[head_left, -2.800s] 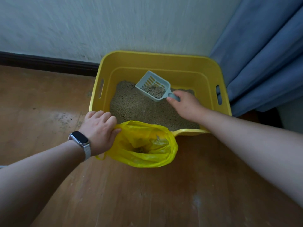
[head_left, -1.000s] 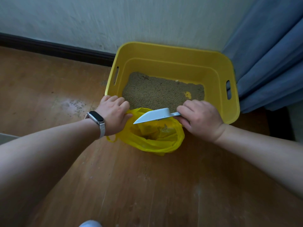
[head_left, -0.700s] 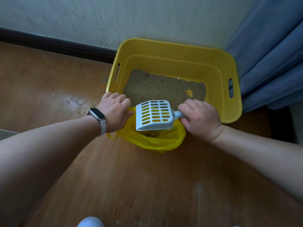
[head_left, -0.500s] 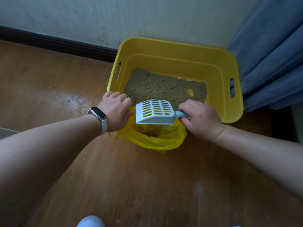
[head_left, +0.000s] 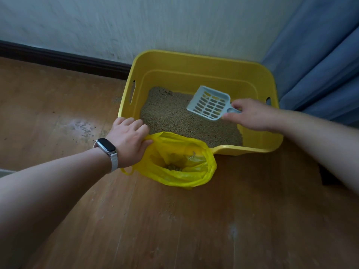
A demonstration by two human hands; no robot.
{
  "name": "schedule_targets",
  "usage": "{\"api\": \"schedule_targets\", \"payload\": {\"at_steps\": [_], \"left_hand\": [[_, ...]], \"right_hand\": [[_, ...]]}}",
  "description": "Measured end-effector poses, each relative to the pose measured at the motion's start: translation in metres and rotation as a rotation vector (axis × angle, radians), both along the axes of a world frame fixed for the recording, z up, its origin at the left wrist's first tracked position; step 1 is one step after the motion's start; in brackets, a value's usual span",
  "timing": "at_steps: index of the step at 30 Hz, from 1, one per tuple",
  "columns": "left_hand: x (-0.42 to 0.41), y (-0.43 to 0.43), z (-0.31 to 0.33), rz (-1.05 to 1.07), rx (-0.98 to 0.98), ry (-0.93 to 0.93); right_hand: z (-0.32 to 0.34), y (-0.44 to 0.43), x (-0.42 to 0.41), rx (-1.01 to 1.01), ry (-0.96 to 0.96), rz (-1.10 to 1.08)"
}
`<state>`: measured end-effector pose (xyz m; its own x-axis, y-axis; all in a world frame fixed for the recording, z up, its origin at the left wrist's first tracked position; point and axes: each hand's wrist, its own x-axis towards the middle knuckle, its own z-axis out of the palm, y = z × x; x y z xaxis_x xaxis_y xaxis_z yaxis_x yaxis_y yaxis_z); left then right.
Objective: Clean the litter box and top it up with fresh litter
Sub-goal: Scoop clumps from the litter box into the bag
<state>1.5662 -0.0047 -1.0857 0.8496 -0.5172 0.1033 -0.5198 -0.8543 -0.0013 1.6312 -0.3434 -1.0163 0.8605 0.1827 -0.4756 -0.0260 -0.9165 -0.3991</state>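
- Head view: the yellow litter box [head_left: 194, 57] stands on the wooden floor [head_left: 174, 230], with brown litter [head_left: 169, 117] inside it.
- The right hand [head_left: 252, 115] pinches the handle of the pale slotted scoop [head_left: 210, 102]. The blade reaches left of the fingers, over the box's right half.
- The left hand [head_left: 128, 140] grips the rim of the yellow bag [head_left: 194, 177], which stands open-mouthed against the box's near wall.

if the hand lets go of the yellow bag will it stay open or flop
Probably flops: the bag is thin, crinkled film, its mouth held up by the left hand gripping its rim. The little waste inside likely weighs the bottom down, so it shouldn't tip.
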Motion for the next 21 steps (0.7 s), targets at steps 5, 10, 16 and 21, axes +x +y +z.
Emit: {"api": "schedule_targets", "payload": {"at_steps": [5,10,16,21], "left_hand": [[0.001,0.002,-0.004,-0.014,-0.024,-0.028],[0.002,0.004,-0.009,-0.017,-0.046,-0.045],[0.002,0.004,-0.012,-0.015,-0.086,-0.081],[0.002,0.005,-0.014,-0.019,-0.111,-0.119]], "right_hand": [[-0.003,-0.033,0.036,-0.554,0.131,0.231],[-0.017,-0.029,0.061,-0.876,0.198,0.367],[-0.036,-0.034,0.096,-0.752,0.332,0.321],[-0.059,-0.035,0.104,-0.652,0.261,0.532]]}}
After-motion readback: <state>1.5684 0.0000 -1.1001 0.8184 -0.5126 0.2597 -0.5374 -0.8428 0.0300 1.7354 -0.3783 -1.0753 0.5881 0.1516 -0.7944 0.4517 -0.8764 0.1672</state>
